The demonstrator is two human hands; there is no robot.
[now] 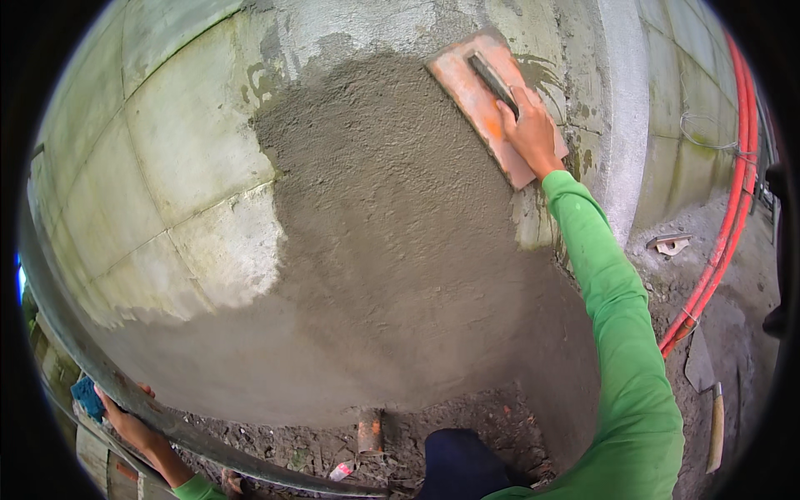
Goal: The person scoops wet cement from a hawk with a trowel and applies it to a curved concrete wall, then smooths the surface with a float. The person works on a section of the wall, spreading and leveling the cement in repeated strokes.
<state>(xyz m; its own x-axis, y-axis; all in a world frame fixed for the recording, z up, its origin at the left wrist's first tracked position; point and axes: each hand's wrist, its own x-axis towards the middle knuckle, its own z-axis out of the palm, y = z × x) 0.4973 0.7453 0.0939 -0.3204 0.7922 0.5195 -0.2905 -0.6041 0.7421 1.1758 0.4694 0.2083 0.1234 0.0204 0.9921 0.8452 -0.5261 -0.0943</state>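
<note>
High on the wall at right, my right hand (531,130) is closed round the dark handle of a worn orange-pink plastering float (481,90). The float lies against the wall at the upper right edge of a patch of wet grey mortar (375,183). Bare pale wall blocks (187,125) show left of the mortar. At lower left, my left hand (132,427) is wrapped round a dark metal pipe (200,444), its fingertips showing beyond it. A blue sponge-like piece (87,398) sits beside that hand; whether the hand touches it is unclear.
Red conduits (730,217) run down the right side. A small float (669,243) and a wooden-handled trowel (715,425) lie near them. A short pipe stub (370,431) stands in the rubble (492,421) below the wall, near my dark-clothed knee (458,462).
</note>
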